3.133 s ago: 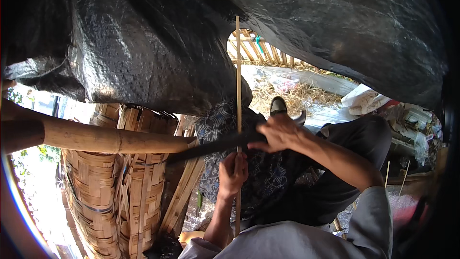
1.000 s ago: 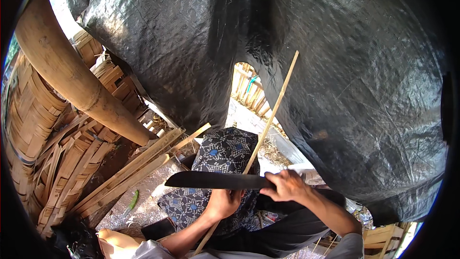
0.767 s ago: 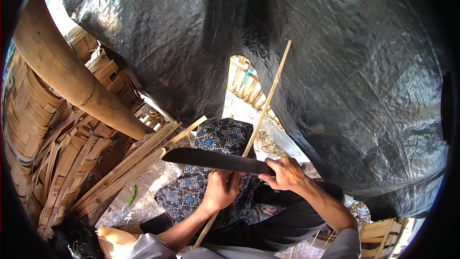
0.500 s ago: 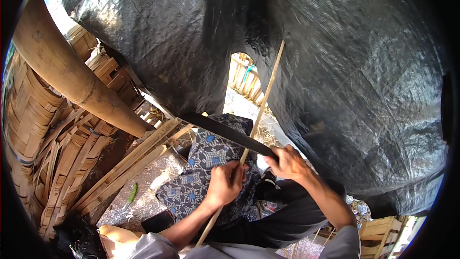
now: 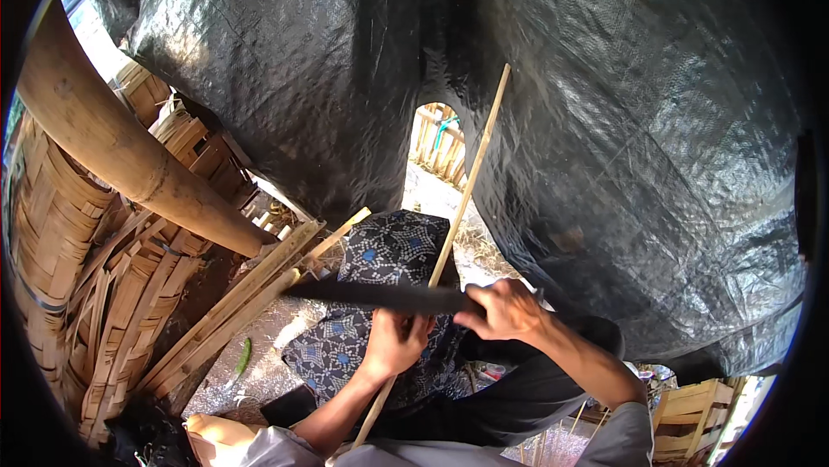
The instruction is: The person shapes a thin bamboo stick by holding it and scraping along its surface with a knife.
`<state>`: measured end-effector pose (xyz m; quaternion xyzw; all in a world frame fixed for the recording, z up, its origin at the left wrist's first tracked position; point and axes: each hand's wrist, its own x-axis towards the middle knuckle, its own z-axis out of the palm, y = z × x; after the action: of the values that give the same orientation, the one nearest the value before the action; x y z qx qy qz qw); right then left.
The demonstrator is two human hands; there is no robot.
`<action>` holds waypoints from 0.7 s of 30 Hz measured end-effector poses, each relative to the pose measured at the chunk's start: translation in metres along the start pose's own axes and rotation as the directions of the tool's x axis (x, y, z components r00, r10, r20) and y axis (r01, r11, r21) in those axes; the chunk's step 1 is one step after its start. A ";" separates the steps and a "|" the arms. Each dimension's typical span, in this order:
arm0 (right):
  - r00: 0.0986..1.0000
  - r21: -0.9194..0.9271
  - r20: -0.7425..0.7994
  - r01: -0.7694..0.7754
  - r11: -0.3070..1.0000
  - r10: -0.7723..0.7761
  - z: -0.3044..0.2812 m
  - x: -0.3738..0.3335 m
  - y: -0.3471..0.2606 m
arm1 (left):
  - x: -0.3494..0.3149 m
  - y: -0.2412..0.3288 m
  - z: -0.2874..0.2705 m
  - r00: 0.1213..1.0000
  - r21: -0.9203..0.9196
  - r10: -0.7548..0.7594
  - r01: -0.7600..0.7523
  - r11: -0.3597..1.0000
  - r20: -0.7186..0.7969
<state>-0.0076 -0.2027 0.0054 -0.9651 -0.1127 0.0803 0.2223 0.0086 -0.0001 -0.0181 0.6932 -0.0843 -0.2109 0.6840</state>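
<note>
My left hand (image 5: 395, 347) is closed around a long thin bamboo strip (image 5: 477, 165), which slants from my lap up toward the dark sheeting. In my right hand (image 5: 507, 311) is the handle end of a machete (image 5: 380, 296). Its long dark blade lies across the strip just above my left fingers, pointing left and slightly blurred. Beneath both hands, a dark cloth with white and blue patterns (image 5: 389, 247) covers my knee.
Black plastic sheeting (image 5: 622, 147) hangs in front and to the right. A thick bamboo pole (image 5: 129, 152) leans at left beside woven bamboo baskets (image 5: 60, 216). Split bamboo lengths (image 5: 233, 311) lie left of my knee, near a green chili-like object (image 5: 243, 355). A wooden crate (image 5: 691, 415) stands at lower right.
The machete has come down along the strip toward my left hand, and its blade has swung from slanted to nearly level. My right hand has dropped slightly; my left still grips the strip.
</note>
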 end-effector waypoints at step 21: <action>0.987 -0.056 -0.144 0.064 0.996 -0.072 -0.002 0.010 0.013 | 0.008 0.015 0.000 0.986 -0.177 -0.164 0.165 0.970 0.024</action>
<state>0.0049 -0.2122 0.0003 -0.9693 -0.1310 -0.0009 0.2079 0.0184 -0.0043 -0.0046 0.6326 -0.0105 -0.2768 0.7232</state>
